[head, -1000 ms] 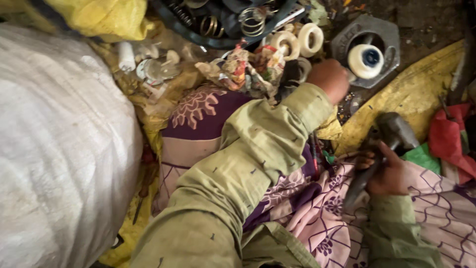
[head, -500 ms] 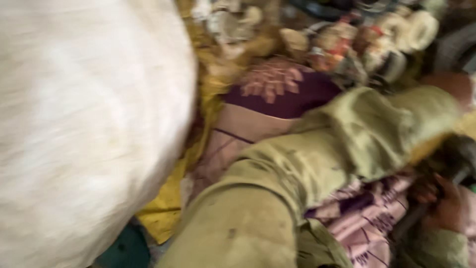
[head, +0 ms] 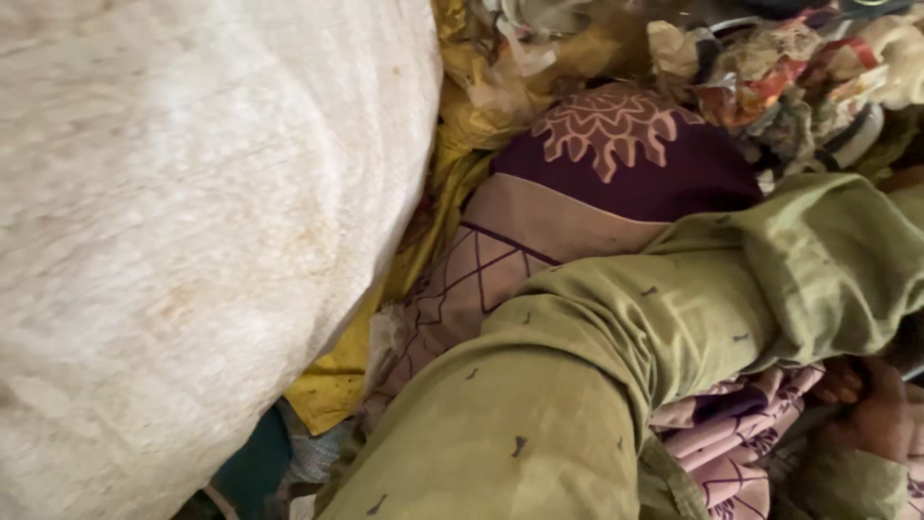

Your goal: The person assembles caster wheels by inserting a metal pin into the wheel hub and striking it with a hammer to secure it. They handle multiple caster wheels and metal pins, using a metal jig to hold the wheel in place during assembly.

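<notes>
Right hand [head: 871,414] low at the right edge, fingers curled around a dark tool that is mostly cut off; a second ago the tool showed in full. Left hand now out of frame past the upper right, only its green sleeve [head: 616,385] showing, so its state cannot be told. View has swung left: the white woven sack [head: 183,221] fills half the picture, and the metal rings and spools are gone from sight. Purple patterned cloth [head: 616,154] lies under the sleeve.
</notes>
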